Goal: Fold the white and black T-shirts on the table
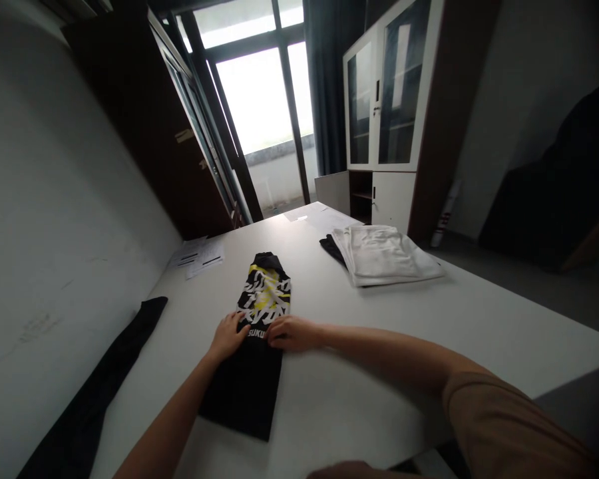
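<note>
A black T-shirt (244, 386), folded into a long narrow strip, lies on the white table in front of me. White lettering and yellow patches cover its far half. My left hand (228, 336) rests on the shirt's left edge, its fingers laid out and the thumb apart. At the opposite edge, level with the small white text, my right hand (290, 332) has its fingers curled in on the fabric. The right fingertips are partly hidden, but they seem to pinch the cloth.
On the table (324, 399), folded white clothes (384, 256) lie at the right over a dark piece (332, 247). A long black garment (110, 379) stretches along the left wall. Printed papers (205, 256) are at the far left. A glass-door cabinet (379, 113) stands behind.
</note>
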Tool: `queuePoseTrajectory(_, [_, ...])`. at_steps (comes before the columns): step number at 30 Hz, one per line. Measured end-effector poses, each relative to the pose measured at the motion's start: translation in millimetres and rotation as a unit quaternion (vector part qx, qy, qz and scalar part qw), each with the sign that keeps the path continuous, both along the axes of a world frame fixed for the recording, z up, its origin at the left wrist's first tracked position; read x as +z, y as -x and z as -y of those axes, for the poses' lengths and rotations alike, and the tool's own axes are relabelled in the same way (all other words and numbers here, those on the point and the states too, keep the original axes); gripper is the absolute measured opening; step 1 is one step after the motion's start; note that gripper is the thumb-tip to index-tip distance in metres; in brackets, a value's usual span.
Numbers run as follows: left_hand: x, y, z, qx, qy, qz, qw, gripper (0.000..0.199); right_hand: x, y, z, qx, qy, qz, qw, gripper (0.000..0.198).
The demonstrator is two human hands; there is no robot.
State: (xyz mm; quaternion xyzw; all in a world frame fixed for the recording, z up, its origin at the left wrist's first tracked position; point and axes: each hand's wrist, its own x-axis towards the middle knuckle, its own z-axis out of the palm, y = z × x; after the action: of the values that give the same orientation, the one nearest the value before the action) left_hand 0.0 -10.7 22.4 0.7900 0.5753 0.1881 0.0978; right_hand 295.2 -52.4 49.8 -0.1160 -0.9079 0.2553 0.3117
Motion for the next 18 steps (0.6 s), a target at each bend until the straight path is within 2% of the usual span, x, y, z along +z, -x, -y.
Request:
queuePoseTrajectory(3, [-3.9, -38.8, 3.1, 0.002, -0.085, -0.046, 0.995, 0.048, 5.8, -11.9, -17.2, -0.124, 0.005, -0.018, 0.992, 0.026])
queuePoseTrajectory(5, [-0.9, -67.4, 0.9, -0.052, -0.115, -0.041, 0.991, 0.048, 11.7, -26.1, -35.8, -0.214, -0.003, -0.040, 0.976, 0.027])
queuePoseTrajectory(8, [2.4, -112.9, -8.6, -0.161, -0.118, -0.026, 0.980, 0.042, 20.5, -58.1, -68.3, -0.348, 0.004, -0.083, 0.934, 0.028])
queuePoseTrajectory(10, [1.4, -141.8, -18.5, -0.208, -0.107, -0.034, 0.972, 0.038, 25.3, -85.1, -87.5, -0.442, 0.001, -0.091, 0.893, 0.026])
queuePoseTrajectory(12, [-0.9, -165.8, -31.4, -0.214, -0.091, -0.051, 0.971, 0.039, 29.2, -114.8, -100.9, -0.522, -0.015, -0.071, 0.850, 0.025])
queuePoseTrajectory(15, [-4.2, -186.2, -54.6, -0.172, -0.052, -0.062, 0.982, 0.043, 32.6, -160.6, -109.4, -0.620, -0.036, -0.005, 0.784, 0.024])
queuePoseTrajectory(18, [-7.1, -182.1, -76.7, -0.126, -0.016, -0.058, 0.990, 0.046, 29.9, -202.4, -109.2, -0.712, -0.029, 0.065, 0.698, 0.031])
